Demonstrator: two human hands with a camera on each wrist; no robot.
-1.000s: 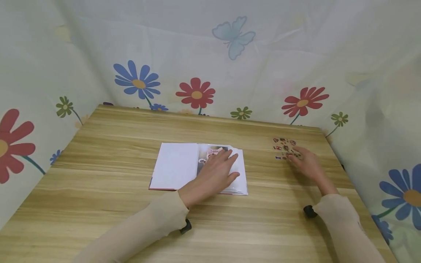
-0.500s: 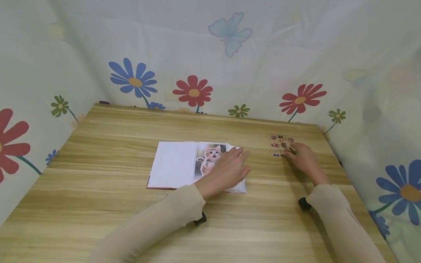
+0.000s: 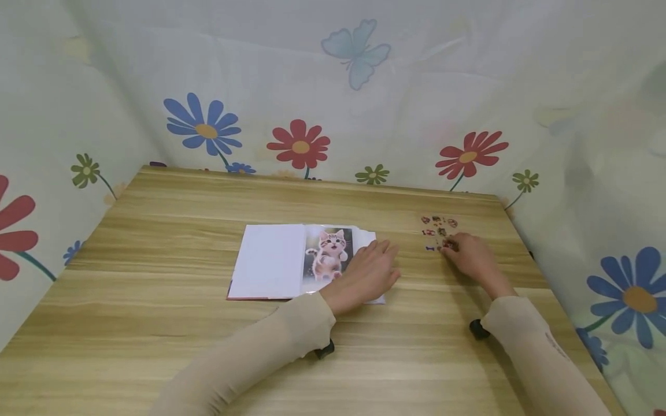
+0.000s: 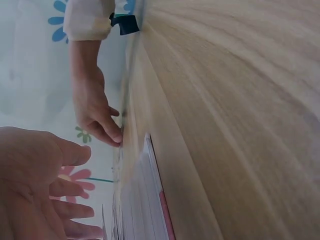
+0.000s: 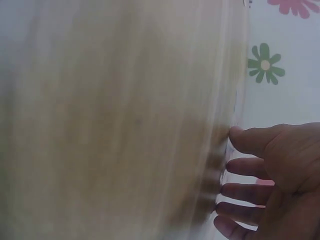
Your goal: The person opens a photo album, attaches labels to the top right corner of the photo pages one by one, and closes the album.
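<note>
An open photo album (image 3: 267, 260) lies on the wooden table, a blank white page on its left and a kitten photo (image 3: 329, 254) on its right. Over the album's right edge is my left hand (image 3: 364, 274), fingers loosely extended; its thumb stands apart from the fingers in the left wrist view. Farther right, a clear sheet of small colourful stickers (image 3: 436, 228) lies flat. My right hand (image 3: 474, 260) touches its near right corner with the fingertips, covering part of it. In the right wrist view, the fingers (image 5: 245, 192) reach down to the table surface, thumb apart.
The wooden table (image 3: 171, 335) ends at a white curtain (image 3: 260, 58) printed with flowers and a butterfly, which hangs behind it and at both sides. A dark band (image 3: 478, 329) shows under the right sleeve.
My left hand has slid right, off the kitten photo, towards the album's right edge, uncovering the kitten. My right hand stays at the sticker sheet. The head view has shifted slightly.
</note>
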